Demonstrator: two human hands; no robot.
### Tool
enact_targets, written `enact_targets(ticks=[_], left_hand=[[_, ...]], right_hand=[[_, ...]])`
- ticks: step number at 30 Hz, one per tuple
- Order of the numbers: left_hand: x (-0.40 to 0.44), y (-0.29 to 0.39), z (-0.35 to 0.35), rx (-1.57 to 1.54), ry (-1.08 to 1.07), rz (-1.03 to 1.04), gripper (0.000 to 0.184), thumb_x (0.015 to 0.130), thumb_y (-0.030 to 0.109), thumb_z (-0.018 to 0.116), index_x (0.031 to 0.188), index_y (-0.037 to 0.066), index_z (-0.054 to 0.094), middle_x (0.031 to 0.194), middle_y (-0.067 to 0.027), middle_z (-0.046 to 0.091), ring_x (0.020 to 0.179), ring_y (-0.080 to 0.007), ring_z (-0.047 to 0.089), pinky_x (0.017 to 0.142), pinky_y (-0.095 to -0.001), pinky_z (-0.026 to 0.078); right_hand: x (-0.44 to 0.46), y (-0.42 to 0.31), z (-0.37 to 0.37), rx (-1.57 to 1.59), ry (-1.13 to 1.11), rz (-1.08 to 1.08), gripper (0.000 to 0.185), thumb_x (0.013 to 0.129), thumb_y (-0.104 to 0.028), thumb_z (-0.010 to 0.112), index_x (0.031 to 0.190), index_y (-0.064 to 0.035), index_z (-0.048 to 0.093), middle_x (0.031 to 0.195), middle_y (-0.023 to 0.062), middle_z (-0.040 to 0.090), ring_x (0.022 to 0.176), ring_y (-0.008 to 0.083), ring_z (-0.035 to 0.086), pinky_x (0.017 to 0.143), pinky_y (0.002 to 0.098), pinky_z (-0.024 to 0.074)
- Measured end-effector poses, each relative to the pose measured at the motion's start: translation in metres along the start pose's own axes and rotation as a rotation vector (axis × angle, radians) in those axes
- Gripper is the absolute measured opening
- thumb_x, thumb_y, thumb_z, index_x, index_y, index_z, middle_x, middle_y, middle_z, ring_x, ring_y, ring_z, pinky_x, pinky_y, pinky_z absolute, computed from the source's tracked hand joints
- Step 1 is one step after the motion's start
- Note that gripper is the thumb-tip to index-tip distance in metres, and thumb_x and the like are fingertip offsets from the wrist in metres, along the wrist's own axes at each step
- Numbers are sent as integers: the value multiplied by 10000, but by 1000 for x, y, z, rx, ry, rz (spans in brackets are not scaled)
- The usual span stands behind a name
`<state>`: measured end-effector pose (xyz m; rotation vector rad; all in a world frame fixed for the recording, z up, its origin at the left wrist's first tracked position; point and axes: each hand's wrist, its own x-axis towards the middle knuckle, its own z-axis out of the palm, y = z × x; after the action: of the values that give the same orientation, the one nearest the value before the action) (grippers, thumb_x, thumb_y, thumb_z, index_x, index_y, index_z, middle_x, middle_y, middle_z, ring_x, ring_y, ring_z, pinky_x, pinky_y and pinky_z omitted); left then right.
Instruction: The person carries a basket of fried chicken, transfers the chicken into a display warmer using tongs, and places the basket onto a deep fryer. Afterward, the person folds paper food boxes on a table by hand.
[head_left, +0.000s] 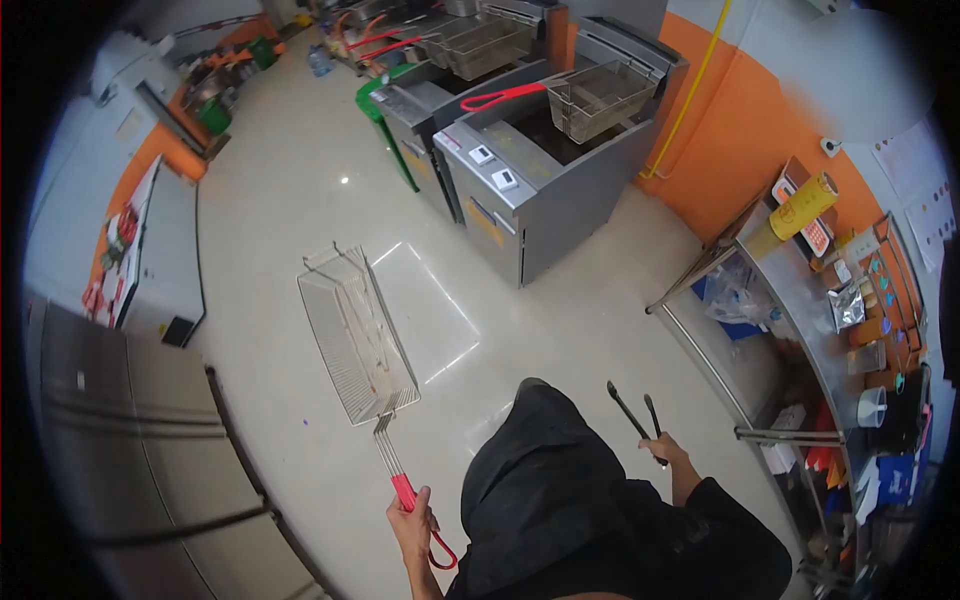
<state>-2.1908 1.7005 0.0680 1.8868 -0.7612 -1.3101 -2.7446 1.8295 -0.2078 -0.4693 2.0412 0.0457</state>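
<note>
Beyond both grips, two metal fryers [575, 215] are set on a glossy pale floor [260, 250], where bright reflections [345, 180] are seen. Right of the grips, a loaded metal shelf unit [765, 262] is placed along an orange-and-white wall [740, 125]; to their left, metallic cabinets [165, 400] are lined up.

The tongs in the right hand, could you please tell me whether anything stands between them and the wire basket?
Yes, partly: the person's black clothing bulges up between the tongs in the right hand and the wire basket held in the left hand. Beyond its rounded tip, only floor shows between them.
</note>
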Motion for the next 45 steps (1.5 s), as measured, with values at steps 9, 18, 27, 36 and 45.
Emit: enact_targets(ticks=[9,18,27,36,45], left_hand=[[259,219,63,195,-311,94,256,953,119,723,807,68,519,522,7,480,373,-96,434,363,-274,388],[437,414,128,271,-615,44,259,942,95,735,813,62,514,530,9,482,375,-90,440,358,-275,387],[593,542,218,551,-956,31,249,947,89,741,836,42,523,555,7,518,408,-75,463,384,-263,382],[643,623,355,772,-1293,170,242,948,133,733,827,38,545,541,6,509,394,-81,466,378,-268,374],[630,647,468,702,-1435,309,232,988,175,688,861,36,553,544,1,511,410,-85,484,396,-267,386]], right_hand=[[-45,-218,71,194,-29,-221,639,753,-670,728,710,-33,692,646,77,633,594,196,603,574,389,446],[37,-425,77,480,-125,159,564,720,-490,823,714,43,641,587,104,596,463,210,566,443,374,446],[-20,-545,156,663,-61,537,523,696,-484,827,668,-1,629,569,85,578,470,197,550,445,374,432],[-64,-695,264,701,527,-264,250,881,-257,694,906,-10,721,666,204,635,569,252,637,521,424,481],[-11,-711,299,655,546,-230,196,904,-207,666,957,-26,722,706,239,637,579,260,651,527,437,490]])
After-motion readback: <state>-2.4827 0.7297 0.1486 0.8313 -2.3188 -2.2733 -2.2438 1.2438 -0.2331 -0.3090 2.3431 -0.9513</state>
